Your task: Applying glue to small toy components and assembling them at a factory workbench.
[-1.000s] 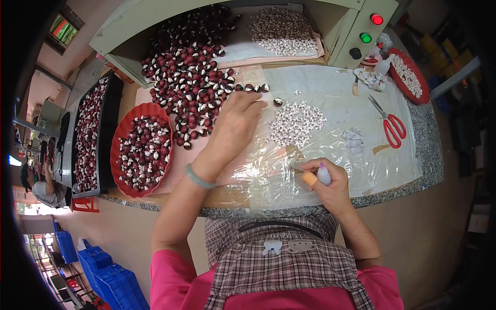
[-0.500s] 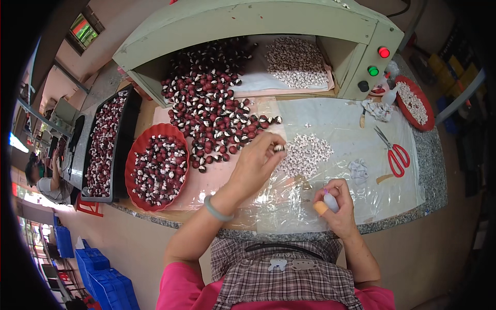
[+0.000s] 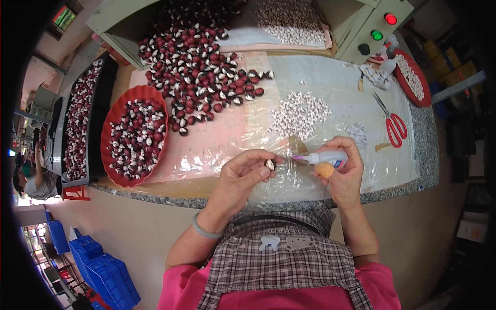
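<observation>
My left hand is closed in a pinch on a small black-and-white ball piece near the front of the table. Facing it, my right hand is wrapped round a small white squeeze bottle. The bottle lies nearly level, its purple nozzle pointing left, close to the ball piece; I cannot tell whether they touch. An orange-tan cover sits on my right thumb. Beyond my hands is a heap of small white pieces on clear plastic sheeting. Farther left spreads a large pile of dark red, black and white balls.
A red dish and a black tray, both full of pieces, stand left. Red-handled scissors, a crumpled cloth and another red dish lie right. A cream machine stands behind. Another person is at far left.
My left hand has come back from the white heap with the ball piece. My right hand has turned the bottle so its nozzle points at the piece. The whole view has shifted.
</observation>
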A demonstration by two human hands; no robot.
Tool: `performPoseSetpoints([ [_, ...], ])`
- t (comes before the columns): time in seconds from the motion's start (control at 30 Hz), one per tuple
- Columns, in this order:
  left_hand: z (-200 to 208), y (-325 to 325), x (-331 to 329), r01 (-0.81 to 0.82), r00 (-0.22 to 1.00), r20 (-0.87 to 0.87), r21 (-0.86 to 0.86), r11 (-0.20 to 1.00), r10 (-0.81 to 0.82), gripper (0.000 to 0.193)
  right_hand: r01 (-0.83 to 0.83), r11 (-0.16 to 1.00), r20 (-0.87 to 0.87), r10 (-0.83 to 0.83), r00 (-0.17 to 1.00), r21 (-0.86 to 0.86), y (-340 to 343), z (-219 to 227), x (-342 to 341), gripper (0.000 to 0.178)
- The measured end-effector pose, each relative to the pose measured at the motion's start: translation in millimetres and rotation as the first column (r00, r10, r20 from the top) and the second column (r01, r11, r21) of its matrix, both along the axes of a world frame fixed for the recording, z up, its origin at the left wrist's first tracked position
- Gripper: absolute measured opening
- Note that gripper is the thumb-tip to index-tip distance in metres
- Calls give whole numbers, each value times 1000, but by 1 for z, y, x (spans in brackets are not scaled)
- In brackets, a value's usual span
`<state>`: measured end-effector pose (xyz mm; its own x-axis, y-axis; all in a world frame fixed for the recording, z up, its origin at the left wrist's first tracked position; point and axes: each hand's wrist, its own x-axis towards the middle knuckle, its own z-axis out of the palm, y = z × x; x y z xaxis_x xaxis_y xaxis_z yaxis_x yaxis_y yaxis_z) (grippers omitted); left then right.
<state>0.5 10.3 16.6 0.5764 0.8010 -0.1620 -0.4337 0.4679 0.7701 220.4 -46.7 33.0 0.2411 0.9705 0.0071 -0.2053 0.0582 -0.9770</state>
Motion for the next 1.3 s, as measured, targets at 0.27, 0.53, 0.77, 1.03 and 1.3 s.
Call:
performPoseSetpoints([
  [0.27,-11,-8,2,-23,1000,12,-15,1000,24,28,22,992,250,-52,967,123,-6,9,-8,49],
  [0.53,-16,-11,1,-36,999,-15,3,999,36,25,-40,974,521,-84,849,221,-16,14,-9,45],
  [0.77,-17,-10,1,-3,1000,-20,8,1000,3,26,-53,963,612,-125,781,264,-14,13,-10,44],
  [1.03,-20,-10,0,15,1000,-6,-7,1000,-15,28,-37,969,624,-127,771,243,-15,16,-13,42],
  [1.3,-17,-9,2,26,999,-29,7,1000,-26,25,-87,958,691,-132,710,272,-13,21,-12,43],
])
